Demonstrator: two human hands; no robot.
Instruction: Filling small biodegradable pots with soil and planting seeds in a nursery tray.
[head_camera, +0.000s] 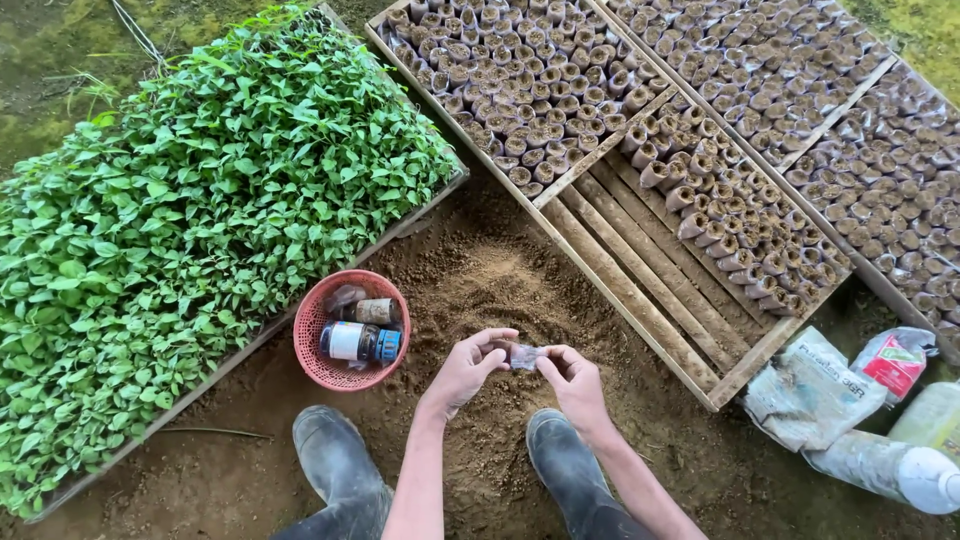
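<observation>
Resting between both hands (520, 368): small bag (523, 356)

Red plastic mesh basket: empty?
No. The red plastic mesh basket holds a few small jars, among them a dark jar with a white label and blue cap.

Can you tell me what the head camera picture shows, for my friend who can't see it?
Two bare hands, the left hand and the right hand, hold a small clear bag between them above a pile of soil. A red basket of bottles sits to the left beside a tray of green seedlings, with wooden trays of soil-filled bags on the right.
</observation>
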